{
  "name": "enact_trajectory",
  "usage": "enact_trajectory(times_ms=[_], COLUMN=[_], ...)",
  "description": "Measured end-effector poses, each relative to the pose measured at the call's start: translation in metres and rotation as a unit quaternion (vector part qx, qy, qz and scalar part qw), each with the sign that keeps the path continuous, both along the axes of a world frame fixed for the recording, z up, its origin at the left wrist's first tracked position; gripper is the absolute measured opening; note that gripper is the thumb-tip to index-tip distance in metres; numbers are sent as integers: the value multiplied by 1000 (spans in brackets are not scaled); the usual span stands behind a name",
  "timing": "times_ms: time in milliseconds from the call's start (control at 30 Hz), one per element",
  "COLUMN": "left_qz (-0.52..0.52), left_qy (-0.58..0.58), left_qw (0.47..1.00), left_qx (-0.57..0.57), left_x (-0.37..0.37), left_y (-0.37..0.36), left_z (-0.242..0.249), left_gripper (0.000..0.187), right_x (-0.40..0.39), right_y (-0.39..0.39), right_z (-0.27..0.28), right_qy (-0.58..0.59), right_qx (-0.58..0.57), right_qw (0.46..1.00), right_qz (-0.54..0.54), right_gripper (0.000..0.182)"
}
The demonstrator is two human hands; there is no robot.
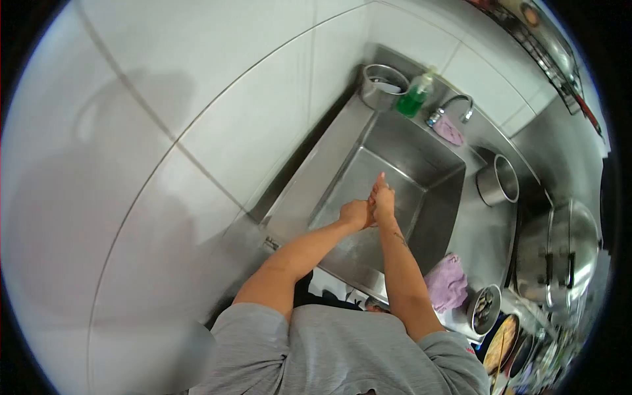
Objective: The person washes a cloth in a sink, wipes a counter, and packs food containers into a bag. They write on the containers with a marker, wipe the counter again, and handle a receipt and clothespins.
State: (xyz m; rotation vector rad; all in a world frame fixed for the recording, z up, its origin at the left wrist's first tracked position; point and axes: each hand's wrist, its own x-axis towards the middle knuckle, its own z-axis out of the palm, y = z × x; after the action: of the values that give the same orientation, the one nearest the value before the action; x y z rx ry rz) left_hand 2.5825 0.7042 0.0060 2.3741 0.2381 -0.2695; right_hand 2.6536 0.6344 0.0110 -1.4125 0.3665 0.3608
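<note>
Your hands meet over the sink at frame centre.

Your left hand (355, 214) touches your right hand (383, 201) above the sink (421, 168). The soap bottle (415, 95) and faucet (454, 105) sit above it in the frame; a pot (497, 181) stands right, a cloth (447, 283) lower right.

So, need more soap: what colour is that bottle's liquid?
Green, in the soap bottle behind the sink; head view.

A green soap bottle (415, 96) stands by the faucet (455, 103), a purple cloth (447, 282) beside a steel pot (498, 180).
</note>
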Motion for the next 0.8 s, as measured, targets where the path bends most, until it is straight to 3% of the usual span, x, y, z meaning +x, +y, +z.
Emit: enact_trajectory(times_ms=[100,200,467,600,700,800], left_qz=[10,45,154,237,378,501], left_qy=[-23,-13,-57,-68,-93,-174], left_qw=[998,993,969,953,913,847], left_qx=[53,107,186,177,121,45], left_x=[-11,-26,-56,-80,-128,-204], left_y=[1,2,-12,3,17,34], left_z=[-16,-3,8,39,85,89], left_gripper=[26,18,18,23,34,55], right_x=[-3,-16,-31,-50,-100,-180], right_y=[3,14,26,53,82,109], right_z=[-17,-5,-2,35,91,115], right_qy=[-25,-36,-16,-87,-96,-50], right_qx=[-18,44,73,125,167,212], right_qw=[998,996,991,964,913,838], right_qz=[52,68,108,217,361,501], right_gripper=[45,42,30,37,34,29])
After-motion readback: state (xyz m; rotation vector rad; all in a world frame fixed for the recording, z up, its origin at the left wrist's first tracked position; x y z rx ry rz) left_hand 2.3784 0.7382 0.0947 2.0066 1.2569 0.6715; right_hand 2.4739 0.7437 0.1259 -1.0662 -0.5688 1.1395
